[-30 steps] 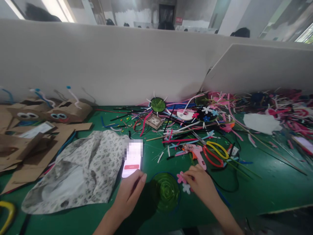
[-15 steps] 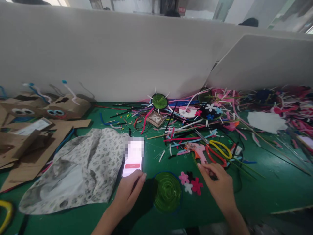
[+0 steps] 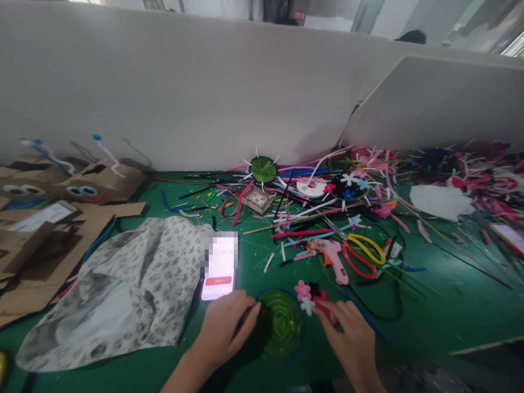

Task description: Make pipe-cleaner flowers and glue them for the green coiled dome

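worktop (image 3: 450, 305) green, littered with craft strips | patterned cloth (image 3: 123, 289) left of green disc | phone (image 3: 219, 267) lit, up-left of disc | green disc (image 3: 280, 322) near front edge | left hand (image 3: 229, 327) fingers loosely spread, tips on disc's left rim, holding nothing | right hand (image 3: 352, 335) fingers narrow, touching felt flowers (image 3: 309, 297) at disc's upper right
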A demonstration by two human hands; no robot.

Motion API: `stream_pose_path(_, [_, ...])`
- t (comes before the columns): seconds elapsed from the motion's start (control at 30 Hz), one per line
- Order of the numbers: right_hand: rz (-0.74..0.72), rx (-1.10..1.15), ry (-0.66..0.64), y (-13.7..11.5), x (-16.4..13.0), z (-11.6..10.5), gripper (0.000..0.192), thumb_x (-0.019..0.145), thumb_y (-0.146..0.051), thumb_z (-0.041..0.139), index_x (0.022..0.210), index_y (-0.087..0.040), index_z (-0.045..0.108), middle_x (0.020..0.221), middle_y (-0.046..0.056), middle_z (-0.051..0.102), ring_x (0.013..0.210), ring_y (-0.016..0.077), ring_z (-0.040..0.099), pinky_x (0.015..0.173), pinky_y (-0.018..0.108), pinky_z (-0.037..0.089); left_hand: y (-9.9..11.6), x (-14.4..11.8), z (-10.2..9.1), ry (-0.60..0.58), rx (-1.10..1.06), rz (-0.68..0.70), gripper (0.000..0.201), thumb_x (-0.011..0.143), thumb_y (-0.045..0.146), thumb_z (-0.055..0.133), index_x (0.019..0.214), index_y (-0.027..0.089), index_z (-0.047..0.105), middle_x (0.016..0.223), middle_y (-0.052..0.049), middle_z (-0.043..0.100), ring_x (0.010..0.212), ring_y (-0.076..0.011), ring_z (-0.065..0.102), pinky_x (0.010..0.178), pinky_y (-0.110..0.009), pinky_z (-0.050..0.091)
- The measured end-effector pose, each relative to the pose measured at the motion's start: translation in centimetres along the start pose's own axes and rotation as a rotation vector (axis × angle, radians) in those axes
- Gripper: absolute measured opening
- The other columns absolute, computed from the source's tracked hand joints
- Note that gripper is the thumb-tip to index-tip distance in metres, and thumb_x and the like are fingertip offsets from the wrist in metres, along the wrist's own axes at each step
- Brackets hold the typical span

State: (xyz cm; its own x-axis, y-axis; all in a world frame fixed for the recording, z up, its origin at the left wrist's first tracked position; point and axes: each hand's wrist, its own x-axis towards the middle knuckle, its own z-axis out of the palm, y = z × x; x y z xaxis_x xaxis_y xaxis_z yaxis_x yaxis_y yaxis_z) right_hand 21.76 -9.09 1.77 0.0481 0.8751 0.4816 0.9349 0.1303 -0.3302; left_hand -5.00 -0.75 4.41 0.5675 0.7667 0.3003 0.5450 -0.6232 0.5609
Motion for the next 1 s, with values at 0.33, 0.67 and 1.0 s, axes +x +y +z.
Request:
stream_pose_path(0.33, [-0.034, -0.089, 0.097, 2.1, -1.3, -2.7, 0.008, 0.087, -0.025, 0.063, 0.085, -0.021, 0.069, 0.052, -0.004, 0.047, 0.05, 0.012, 0.045, 0.058, 0.027, 0.04, 1.8, 0.1, 3.0, -0.006, 0.049, 0.108, 0.033, 0.081, 0.036, 0.067, 0.112, 0.026, 0.066, 0.119, -0.008, 0.066, 0.108, -0.0294, 0.059, 0.09, -0.045, 0.049])
stream_pose_path(0.67, [-0.073, -0.059, 0.079, 2.8, 2.4, -1.6, 0.015, 0.091, -0.029, 0.055, 0.079, -0.022, 0.062, 0.054, -0.003, 0.047, 0.048, 0.0113, 0.047, 0.054, 0.025, 0.038, 1.0, 1.1, 2.3, 0.0, 0.136, 0.32, 0.038, 0.088, 0.04, 0.054, 0.123, 0.025, 0.058, 0.123, -0.005, 0.067, 0.118, -0.0259, 0.057, 0.108, -0.048, 0.036])
stream_pose_path(1.0, [-0.105, -0.137, 0.124, 4.6, 12.4, -2.7, 0.015, 0.091, -0.029, 0.055, 0.082, -0.02, 0.064, 0.062, -0.001, 0.055, 0.062, 0.0135, 0.052, 0.065, 0.026, 0.041, 2.2, 3.4, 2.0, 0.14, 0.056, 0.29, 0.023, 0.086, 0.016, 0.052, 0.105, 0.022, 0.063, 0.1, -0.001, 0.074, 0.098, -0.0167, 0.065, 0.113, -0.038, 0.028])
